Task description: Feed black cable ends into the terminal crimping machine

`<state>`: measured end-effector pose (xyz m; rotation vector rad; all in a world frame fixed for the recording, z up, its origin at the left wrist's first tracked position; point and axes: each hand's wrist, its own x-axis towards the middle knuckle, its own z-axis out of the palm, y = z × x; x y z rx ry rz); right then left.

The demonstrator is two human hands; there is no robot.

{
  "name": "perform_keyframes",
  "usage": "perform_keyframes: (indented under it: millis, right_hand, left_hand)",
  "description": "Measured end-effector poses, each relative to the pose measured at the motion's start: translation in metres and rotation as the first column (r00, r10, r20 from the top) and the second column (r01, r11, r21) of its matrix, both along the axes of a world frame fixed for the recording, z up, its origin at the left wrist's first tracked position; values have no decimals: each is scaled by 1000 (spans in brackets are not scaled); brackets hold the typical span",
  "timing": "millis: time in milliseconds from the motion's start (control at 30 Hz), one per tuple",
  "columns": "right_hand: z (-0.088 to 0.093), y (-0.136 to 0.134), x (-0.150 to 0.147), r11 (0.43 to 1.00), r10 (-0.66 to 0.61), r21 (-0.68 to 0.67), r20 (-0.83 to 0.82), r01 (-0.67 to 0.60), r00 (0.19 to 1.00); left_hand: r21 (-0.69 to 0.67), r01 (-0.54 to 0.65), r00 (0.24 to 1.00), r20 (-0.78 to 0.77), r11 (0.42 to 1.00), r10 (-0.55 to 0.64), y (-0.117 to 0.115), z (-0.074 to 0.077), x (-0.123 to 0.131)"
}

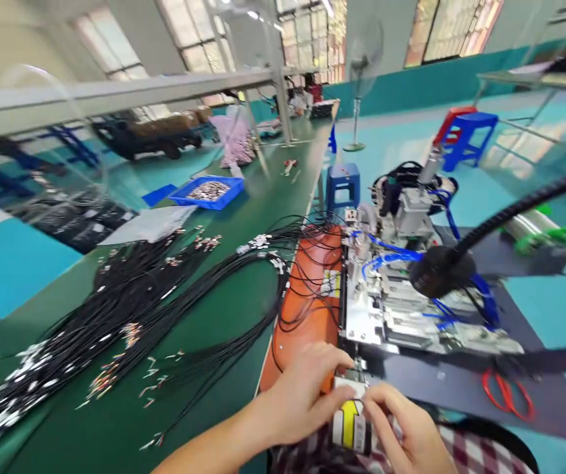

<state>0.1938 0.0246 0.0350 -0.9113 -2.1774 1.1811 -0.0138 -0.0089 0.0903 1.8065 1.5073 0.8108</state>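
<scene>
My left hand (305,392) reaches in from the lower left, its thumb and index finger bent toward the small metal fixture (359,365) at the front of the bench machine (386,289). Close by on the right, my right hand (406,424) has its fingers pinched together. Between the hands is a white block with a yellow arrow label (349,421). Anything held in the fingertips is too small and blurred to name. Black cables (307,276) with white connectors run across the orange surface (295,336) left of the machine.
Bundles of black cables (125,296) lie on the green table (243,296). Farther back stands a blue tray (228,195) of small parts. A dark flexible arm (520,214) crosses over the machine. A red cord loop (507,395) lies at the right, below a wire spool (534,227).
</scene>
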Motion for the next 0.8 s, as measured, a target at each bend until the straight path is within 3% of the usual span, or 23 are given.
perform_keyframes:
  millis: [100,233,333,400,500,667,800]
  right_hand:
    - [1,-2,4,987,-35,-158,-10,33,999]
    - [-3,-3,12,934,-84,-352,-62,57,995]
    - [-11,-4,16,862,-129,-503,-103,60,986]
    - [-17,-4,15,848,-146,-525,-106,69,984]
    - [-21,-3,5,877,-170,-469,-96,106,981]
    - [-13,-3,-4,891,-190,-435,-94,131,977]
    - [-22,-12,40,863,86,-501,16,-66,996]
  left_hand:
    - [-193,105,995,19,976,-103,-10,-6,20]
    - [-326,76,974,229,942,1,-15,-23,31]
    - [-360,16,961,264,933,85,-17,-33,30]
    - [-381,-6,955,271,924,118,-18,-38,29]
    - [-384,-10,951,283,923,128,-20,-44,29]
    - [-368,-10,949,291,930,125,-20,-50,30]
    - [-252,-56,970,214,966,112,-24,-58,21]
